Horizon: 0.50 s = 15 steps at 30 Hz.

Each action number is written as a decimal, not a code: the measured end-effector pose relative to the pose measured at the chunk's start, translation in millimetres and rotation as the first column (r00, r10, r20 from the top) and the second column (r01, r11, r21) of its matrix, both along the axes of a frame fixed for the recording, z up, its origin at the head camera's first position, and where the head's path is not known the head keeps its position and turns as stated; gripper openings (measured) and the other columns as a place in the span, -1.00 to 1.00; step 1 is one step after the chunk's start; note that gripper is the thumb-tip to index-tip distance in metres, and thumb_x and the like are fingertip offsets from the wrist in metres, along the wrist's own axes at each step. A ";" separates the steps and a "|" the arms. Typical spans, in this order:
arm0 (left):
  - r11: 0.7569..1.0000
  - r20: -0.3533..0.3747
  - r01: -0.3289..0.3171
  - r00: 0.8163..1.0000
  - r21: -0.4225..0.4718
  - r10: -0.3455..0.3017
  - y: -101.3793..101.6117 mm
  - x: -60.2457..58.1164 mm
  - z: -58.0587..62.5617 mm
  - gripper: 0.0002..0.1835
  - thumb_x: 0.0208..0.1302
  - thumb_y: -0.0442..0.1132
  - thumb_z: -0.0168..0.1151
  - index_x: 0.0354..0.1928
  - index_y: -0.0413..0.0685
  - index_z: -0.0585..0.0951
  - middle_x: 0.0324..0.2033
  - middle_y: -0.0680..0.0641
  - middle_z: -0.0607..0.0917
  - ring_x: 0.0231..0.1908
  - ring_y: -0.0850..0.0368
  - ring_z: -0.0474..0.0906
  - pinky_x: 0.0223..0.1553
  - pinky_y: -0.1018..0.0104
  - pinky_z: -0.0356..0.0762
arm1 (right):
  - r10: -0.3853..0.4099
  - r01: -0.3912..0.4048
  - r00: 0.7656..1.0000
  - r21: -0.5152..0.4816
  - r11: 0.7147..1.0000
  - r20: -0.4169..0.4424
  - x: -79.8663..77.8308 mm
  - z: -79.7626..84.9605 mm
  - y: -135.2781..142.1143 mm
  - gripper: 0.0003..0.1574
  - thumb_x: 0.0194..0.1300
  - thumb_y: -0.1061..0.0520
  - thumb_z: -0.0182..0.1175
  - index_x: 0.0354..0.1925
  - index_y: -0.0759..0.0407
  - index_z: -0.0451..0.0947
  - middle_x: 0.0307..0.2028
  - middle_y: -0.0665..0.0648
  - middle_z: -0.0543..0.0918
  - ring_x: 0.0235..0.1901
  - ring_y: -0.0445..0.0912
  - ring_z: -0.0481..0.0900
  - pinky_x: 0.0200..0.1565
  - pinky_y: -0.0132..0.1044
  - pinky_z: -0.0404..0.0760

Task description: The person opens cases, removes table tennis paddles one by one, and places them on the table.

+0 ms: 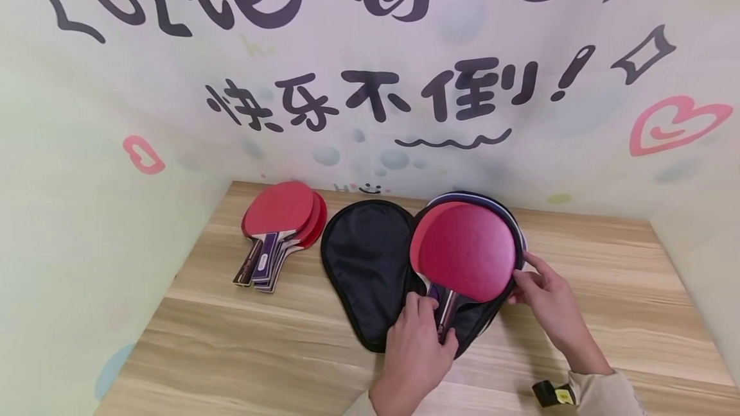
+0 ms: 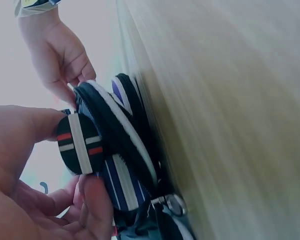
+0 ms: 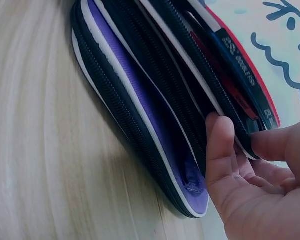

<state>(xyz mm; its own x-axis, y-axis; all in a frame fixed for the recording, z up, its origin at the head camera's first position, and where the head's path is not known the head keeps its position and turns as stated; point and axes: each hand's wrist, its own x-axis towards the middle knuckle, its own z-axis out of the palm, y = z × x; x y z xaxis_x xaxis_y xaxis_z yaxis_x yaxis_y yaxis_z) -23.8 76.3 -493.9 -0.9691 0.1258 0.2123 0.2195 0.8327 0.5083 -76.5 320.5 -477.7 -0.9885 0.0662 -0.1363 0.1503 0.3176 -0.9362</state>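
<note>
A black zippered paddle case lies unfolded, its plain black flap (image 1: 367, 268) to the left. Over the open right half sits a red table tennis paddle (image 1: 471, 252), with another red paddle (image 1: 417, 242) partly hidden beneath it. My left hand (image 1: 417, 345) grips the top paddle's handle; the left wrist view shows thumb and fingers around the handle's striped butt end (image 2: 80, 145). Below it is the second handle's end (image 2: 124, 182). At the case's right edge my right hand (image 1: 549, 303) pinches the zippered rim (image 3: 205, 90). Another compartment with purple lining (image 3: 135, 80) gapes below.
Several red paddles (image 1: 283, 207) lie stacked at the back left of the wooden table (image 1: 243, 345). A printed wall sheet (image 1: 324, 159) stands directly behind the table, with pale walls at both sides. A metal zipper pull (image 2: 172, 204) hangs at the case's tip.
</note>
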 end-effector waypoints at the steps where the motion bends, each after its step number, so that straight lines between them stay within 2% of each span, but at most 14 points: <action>1: 1.000 0.007 -0.007 1.000 0.011 0.007 -1.3 0.3 0.4 -0.58 0.08 0.00 0.47 -0.06 0.03 0.57 -0.19 0.05 0.51 -0.29 0.12 0.66 -0.38 0.19 0.63 | 0.001 -0.001 1.000 0.000 1.000 0.002 0.2 -0.2 -0.1 -0.22 0.58 0.10 0.04 0.57 0.34 0.03 -0.37 -0.24 0.70 -0.47 -0.20 0.68 -0.24 -0.37 0.73; 3: 1.000 -0.022 -0.023 0.999 0.018 0.023 -4.4 0.8 0.7 -0.59 0.06 -0.01 0.46 -0.07 0.05 0.59 -0.22 0.08 0.56 -0.28 0.12 0.67 -0.40 0.17 0.63 | 0.005 -0.005 1.000 0.002 1.000 0.003 0.8 -0.4 -0.3 -0.22 0.58 0.10 0.04 0.57 0.35 0.03 -0.37 -0.24 0.70 -0.46 -0.20 0.68 -0.23 -0.37 0.73; 5: 0.999 -0.088 -0.043 0.995 0.027 0.045 -7.8 1.4 1.0 -0.60 0.01 -0.02 0.48 -0.10 0.07 0.61 -0.26 0.10 0.61 -0.29 0.13 0.69 -0.43 0.17 0.62 | 0.008 -0.008 1.000 0.000 1.000 0.003 0.8 -0.3 -0.3 -0.22 0.59 0.10 0.03 0.56 0.36 0.02 -0.36 -0.24 0.70 -0.46 -0.20 0.68 -0.23 -0.37 0.73; 9: 0.994 -0.227 -0.050 0.971 0.101 0.072 -15.0 -0.3 0.4 -0.59 -0.03 -0.10 0.48 -0.10 0.03 0.63 -0.31 0.11 0.70 -0.40 0.15 0.72 -0.48 0.22 0.62 | 0.013 -0.013 1.000 -0.007 1.000 -0.001 0.8 -1.0 0.2 -0.22 0.59 0.10 0.02 0.56 0.38 0.02 -0.36 -0.24 0.70 -0.46 -0.21 0.68 -0.24 -0.37 0.73; 12: 0.980 -0.266 -0.015 0.962 0.197 0.068 -21.5 -3.7 -0.8 -0.59 0.03 -0.19 0.45 -0.03 -0.04 0.61 -0.27 0.06 0.74 -0.43 0.15 0.73 -0.42 0.26 0.67 | 0.013 -0.013 1.000 -0.002 1.000 -0.004 1.6 -1.0 0.4 -0.22 0.59 0.09 0.03 0.56 0.38 0.02 -0.38 -0.23 0.70 -0.47 -0.22 0.68 -0.24 -0.38 0.73; 15: 0.956 -0.250 0.008 0.966 0.292 0.069 -27.2 -7.6 -0.1 -0.59 0.10 -0.25 0.43 0.03 -0.07 0.61 -0.25 0.03 0.72 -0.38 0.17 0.73 -0.35 0.30 0.70 | 0.011 -0.011 1.000 0.002 1.000 -0.003 2.4 -0.3 -0.2 -0.21 0.58 0.08 0.04 0.56 0.38 0.02 -0.40 -0.21 0.70 -0.47 -0.21 0.69 -0.24 -0.39 0.72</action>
